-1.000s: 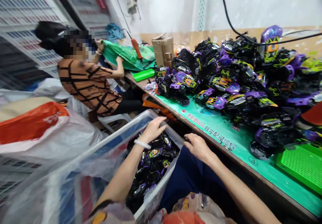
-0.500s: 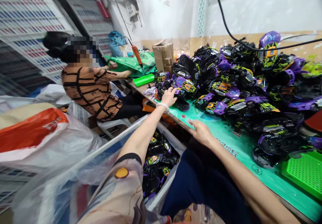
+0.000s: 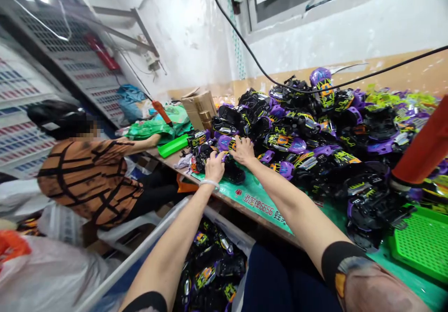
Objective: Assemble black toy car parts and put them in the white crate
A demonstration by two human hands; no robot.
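My left hand point(image 3: 214, 168), with a pale bracelet at its wrist, is closed on a black-and-purple toy car body at the near left edge of the pile. Its fingertips partly cover what it grips. Close beside it, my right hand point(image 3: 244, 151) curls its fingers over the end of a purple toy car shell point(image 3: 225, 142) with yellow and orange markings. A black toy car base point(image 3: 235, 174) lies on the green tabletop point(image 3: 255, 204) just below both hands.
A large heap of toy car bodies point(image 3: 294, 141) covers the bench. At right are a green perforated basket point(image 3: 423, 242) and a red-orange tool point(image 3: 420, 148). A lined crate point(image 3: 238, 232) of car bodies stands below. A co-worker point(image 3: 91, 172) sits left, near a green tray point(image 3: 173, 145).
My right hand has moved from the table edge up to the pile, beside my left. The view has shifted right and up, bringing the red-orange tool more into sight.
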